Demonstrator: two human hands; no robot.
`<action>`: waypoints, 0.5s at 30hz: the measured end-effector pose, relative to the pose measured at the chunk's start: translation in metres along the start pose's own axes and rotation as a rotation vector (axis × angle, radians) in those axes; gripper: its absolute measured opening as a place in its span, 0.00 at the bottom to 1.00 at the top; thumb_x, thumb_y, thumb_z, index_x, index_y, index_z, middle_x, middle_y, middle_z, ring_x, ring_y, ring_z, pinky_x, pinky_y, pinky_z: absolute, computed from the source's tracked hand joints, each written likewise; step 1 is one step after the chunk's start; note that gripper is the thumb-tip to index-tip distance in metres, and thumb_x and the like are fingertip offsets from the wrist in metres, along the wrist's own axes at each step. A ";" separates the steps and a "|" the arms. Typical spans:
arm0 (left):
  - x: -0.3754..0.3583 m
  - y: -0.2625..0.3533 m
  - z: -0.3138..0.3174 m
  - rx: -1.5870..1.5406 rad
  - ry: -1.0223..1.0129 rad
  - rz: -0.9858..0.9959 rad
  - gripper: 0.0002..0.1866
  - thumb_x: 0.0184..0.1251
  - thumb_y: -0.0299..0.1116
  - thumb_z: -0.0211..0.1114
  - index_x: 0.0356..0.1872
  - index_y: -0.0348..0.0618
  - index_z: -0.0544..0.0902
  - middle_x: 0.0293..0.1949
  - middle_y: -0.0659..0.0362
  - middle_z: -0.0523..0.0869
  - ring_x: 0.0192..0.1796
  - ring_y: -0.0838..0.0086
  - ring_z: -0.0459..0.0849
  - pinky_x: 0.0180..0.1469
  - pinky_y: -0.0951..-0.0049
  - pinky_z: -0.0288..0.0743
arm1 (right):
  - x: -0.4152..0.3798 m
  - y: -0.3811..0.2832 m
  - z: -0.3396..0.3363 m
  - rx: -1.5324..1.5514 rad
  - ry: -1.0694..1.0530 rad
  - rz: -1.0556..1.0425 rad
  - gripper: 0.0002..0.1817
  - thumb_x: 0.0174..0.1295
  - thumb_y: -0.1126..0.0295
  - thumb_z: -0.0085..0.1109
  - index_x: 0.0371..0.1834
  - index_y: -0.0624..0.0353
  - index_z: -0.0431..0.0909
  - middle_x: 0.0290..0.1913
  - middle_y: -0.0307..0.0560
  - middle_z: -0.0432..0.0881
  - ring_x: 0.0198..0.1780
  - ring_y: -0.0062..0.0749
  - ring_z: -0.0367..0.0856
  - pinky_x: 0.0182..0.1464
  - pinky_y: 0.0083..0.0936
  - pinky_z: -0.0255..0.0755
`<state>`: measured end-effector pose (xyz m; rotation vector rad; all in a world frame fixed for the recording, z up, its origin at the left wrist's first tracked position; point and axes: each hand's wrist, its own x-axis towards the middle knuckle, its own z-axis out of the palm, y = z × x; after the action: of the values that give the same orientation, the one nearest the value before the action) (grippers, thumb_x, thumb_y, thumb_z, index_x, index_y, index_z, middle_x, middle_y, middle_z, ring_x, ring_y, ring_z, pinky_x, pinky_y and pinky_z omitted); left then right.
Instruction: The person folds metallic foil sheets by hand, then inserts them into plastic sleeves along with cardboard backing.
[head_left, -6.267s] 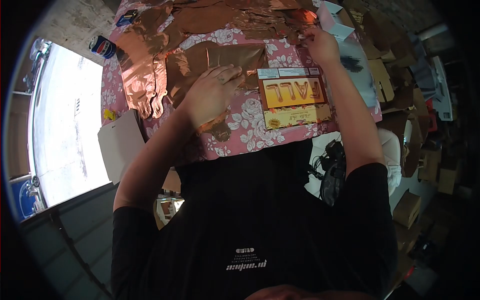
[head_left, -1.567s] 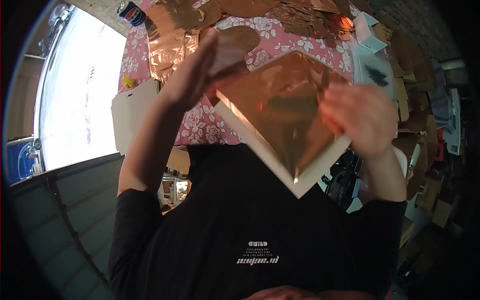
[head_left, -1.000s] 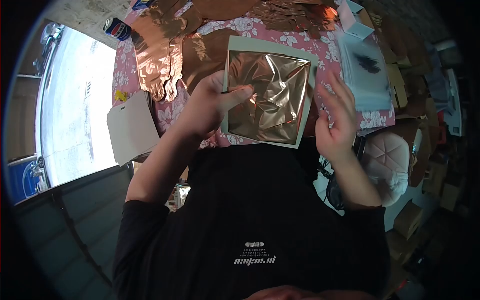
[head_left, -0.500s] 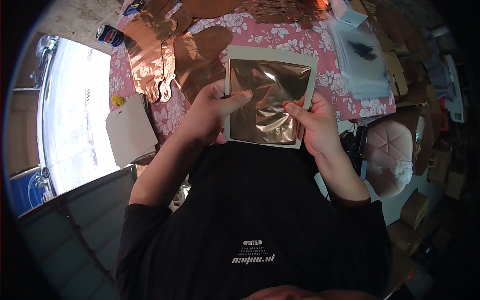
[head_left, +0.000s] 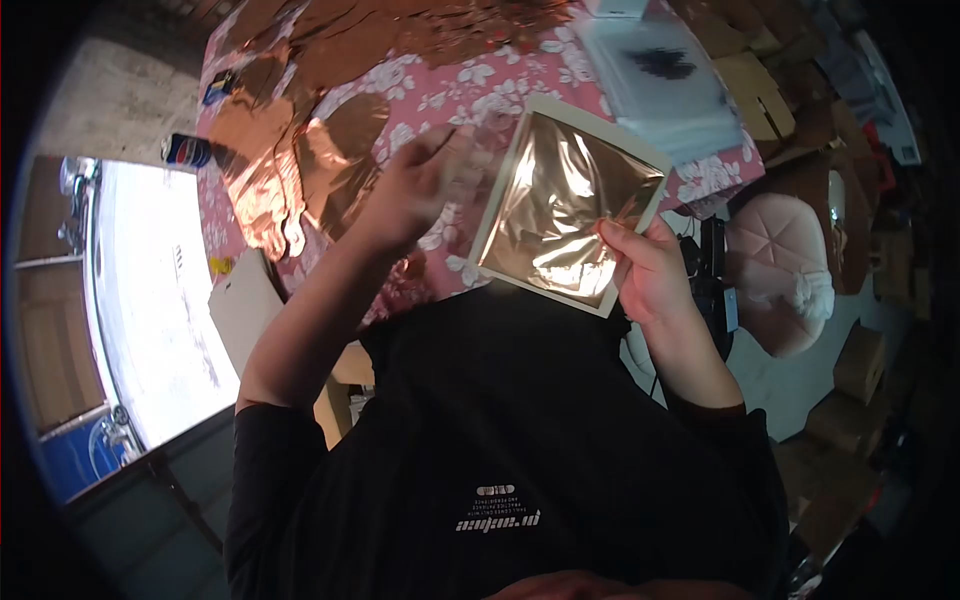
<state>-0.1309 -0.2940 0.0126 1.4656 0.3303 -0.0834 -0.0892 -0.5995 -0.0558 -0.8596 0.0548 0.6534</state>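
Note:
My right hand (head_left: 652, 272) grips the right edge of a pale cardboard sheet (head_left: 518, 150), thumb pressed on top. A square of shiny copper-coloured foil (head_left: 570, 200) covers most of that card, wrinkled near the thumb. Off the card's left side, my left hand (head_left: 425, 185) hangs over the flowered cloth, its fingers smeared by motion. To the left of that hand lie hand-shaped copper-coloured foil pieces (head_left: 255, 150) on the table.
A pink flowered tablecloth (head_left: 440, 85) covers the table. More copper-coloured foil pieces (head_left: 390, 40) spread along the back. Clear plastic bags (head_left: 665, 90) lie at the back right. A blue can (head_left: 186, 151) is at far left, pale cards (head_left: 245, 310) nearer me, a padded stool (head_left: 775, 260) right.
My left hand has let go of the card and moved away to the left. The card has tilted clockwise and shifted right in my right hand. The whole view has shifted too.

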 end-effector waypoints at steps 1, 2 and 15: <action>0.013 -0.003 0.004 0.007 -0.017 0.002 0.22 0.86 0.46 0.67 0.60 0.35 0.87 0.52 0.50 0.94 0.49 0.70 0.92 0.52 0.68 0.87 | -0.005 -0.005 -0.014 0.003 0.054 -0.018 0.12 0.75 0.82 0.64 0.58 0.60 0.83 0.52 0.47 0.92 0.54 0.32 0.91 0.63 0.31 0.83; 0.031 -0.012 0.006 0.307 0.017 0.241 0.21 0.85 0.45 0.68 0.59 0.34 0.87 0.53 0.48 0.93 0.50 0.68 0.93 0.52 0.66 0.87 | -0.011 -0.010 -0.027 -0.004 0.110 -0.063 0.11 0.75 0.82 0.64 0.57 0.60 0.83 0.52 0.50 0.92 0.55 0.35 0.91 0.64 0.32 0.83; 0.165 -0.026 0.179 1.105 -0.162 1.067 0.24 0.70 0.41 0.77 0.63 0.40 0.89 0.73 0.47 0.84 0.75 0.51 0.81 0.75 0.52 0.77 | -0.104 -0.089 -0.102 0.012 0.418 -0.331 0.13 0.77 0.81 0.60 0.62 0.61 0.83 0.57 0.49 0.91 0.57 0.32 0.90 0.66 0.33 0.82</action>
<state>0.0495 -0.4490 -0.0445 2.5192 -0.7910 0.5563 -0.1018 -0.7676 -0.0310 -0.9568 0.2866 0.1565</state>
